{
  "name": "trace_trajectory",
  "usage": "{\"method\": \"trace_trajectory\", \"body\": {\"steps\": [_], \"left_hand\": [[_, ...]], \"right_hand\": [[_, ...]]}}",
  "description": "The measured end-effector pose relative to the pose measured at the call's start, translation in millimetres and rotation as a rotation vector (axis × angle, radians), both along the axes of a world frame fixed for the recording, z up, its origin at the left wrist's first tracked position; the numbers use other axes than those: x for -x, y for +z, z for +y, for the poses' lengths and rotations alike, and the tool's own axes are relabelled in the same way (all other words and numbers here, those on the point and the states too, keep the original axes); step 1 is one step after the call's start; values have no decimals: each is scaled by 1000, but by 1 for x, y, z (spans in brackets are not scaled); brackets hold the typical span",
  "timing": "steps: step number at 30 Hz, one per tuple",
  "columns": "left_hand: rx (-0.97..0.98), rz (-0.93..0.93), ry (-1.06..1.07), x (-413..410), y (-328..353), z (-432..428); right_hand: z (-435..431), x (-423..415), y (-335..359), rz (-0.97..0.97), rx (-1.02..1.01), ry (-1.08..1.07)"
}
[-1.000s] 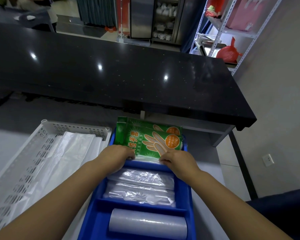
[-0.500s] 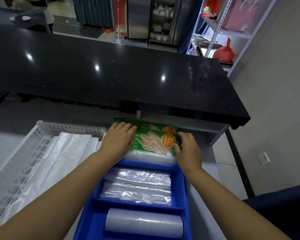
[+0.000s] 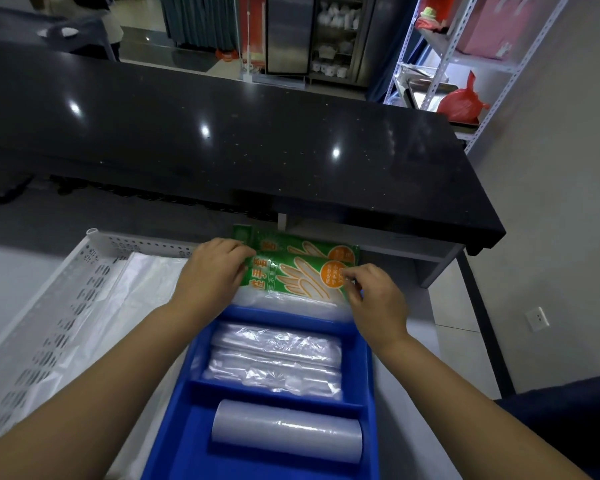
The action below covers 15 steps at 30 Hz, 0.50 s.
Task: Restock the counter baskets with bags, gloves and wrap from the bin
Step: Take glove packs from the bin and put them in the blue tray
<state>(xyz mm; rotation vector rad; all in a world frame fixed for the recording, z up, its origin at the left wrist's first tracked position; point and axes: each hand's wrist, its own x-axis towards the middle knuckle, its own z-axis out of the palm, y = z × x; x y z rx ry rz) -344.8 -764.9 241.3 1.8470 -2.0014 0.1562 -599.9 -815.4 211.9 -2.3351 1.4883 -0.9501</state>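
A blue divided bin (image 3: 364, 368) lies in front of me. Its far compartment holds two green glove packs (image 3: 298, 271), one behind the other. My left hand (image 3: 212, 271) rests on the front pack's left end and my right hand (image 3: 371, 296) pinches its right edge. The middle compartment holds clear folded plastic bags (image 3: 274, 362). A roll of wrap (image 3: 286, 429) lies in the near compartment. To the left, a white perforated basket (image 3: 49, 306) contains flat white bags (image 3: 125, 306).
A black glossy counter (image 3: 222, 140) overhangs just beyond the bin, with a low shelf gap under it. A metal rack (image 3: 440, 57) with a red bag (image 3: 461, 102) stands at the back right. A grey wall with a socket (image 3: 537, 319) is to the right.
My hands have shifted from the near edge of the glove packs up onto the front pack's two ends. The packs stay in the far compartment.
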Motion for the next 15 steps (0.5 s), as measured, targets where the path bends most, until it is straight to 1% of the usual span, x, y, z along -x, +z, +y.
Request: {"method": "trace_trajectory", "body": {"steps": [4, 7, 10, 15], "left_hand": [[-61, 5, 78, -2, 5, 38], [-94, -40, 173, -4, 5, 72], [-138, -86, 259, -6, 5, 113], [-183, -119, 386, -17, 9, 187]], "right_hand": [[16, -16, 9, 117, 10, 184], [26, -38, 10, 248, -12, 323], [41, -64, 10, 426, 47, 479], [74, -99, 16, 593, 97, 652]]}}
